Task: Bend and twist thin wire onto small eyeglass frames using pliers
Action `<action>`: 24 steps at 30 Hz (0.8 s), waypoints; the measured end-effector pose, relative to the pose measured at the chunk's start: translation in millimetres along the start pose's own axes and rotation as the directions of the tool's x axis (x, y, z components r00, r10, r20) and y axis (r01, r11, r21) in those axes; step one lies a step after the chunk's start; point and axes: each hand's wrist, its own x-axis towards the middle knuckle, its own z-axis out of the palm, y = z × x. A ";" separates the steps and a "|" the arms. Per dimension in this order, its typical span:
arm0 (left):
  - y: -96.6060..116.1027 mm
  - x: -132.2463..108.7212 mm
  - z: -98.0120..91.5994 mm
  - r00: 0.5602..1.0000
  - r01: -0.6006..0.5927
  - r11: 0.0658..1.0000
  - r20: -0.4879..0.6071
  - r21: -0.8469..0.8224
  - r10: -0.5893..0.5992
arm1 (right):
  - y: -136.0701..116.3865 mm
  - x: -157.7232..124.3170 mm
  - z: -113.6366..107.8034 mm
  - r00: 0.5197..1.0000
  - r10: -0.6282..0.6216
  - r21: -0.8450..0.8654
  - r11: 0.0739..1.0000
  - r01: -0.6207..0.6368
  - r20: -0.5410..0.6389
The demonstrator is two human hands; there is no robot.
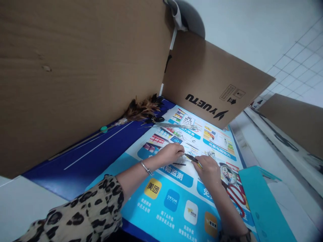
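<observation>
My right hand is wrapped round the handles of a pair of pliers with dark jaws and yellow-and-black grips. The jaws point left, right up to the fingertips of my left hand. Those fingers are pinched together, and what they hold is too small to make out. Beyond both hands, a bundle of thin silvery wires lies across the printed poster. Small wire shapes are scattered near the pliers, and a short dark strip lies just below my left hand.
A tall cardboard sheet stands along the left, and a printed cardboard panel closes the back. Against the left sheet lies a feather duster, with a small black object beside it. A teal box is at the right.
</observation>
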 end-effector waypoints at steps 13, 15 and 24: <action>9.3 -3.9 -10.6 0.954 0.291 0.832 0.206 -0.473 -0.217 | 17.9 -15.6 10.9 0.964 0.094 0.071 0.994 -0.078 -0.250; 12.0 -5.1 -11.6 0.921 0.387 0.686 0.303 -0.617 -0.247 | 17.1 -17.0 12.2 0.964 0.076 0.063 0.996 -0.061 -0.256; 16.4 -8.0 -9.0 0.855 0.514 0.519 0.452 -0.683 -0.253 | 7.2 -19.1 1.9 0.970 0.013 0.068 0.998 0.003 -0.242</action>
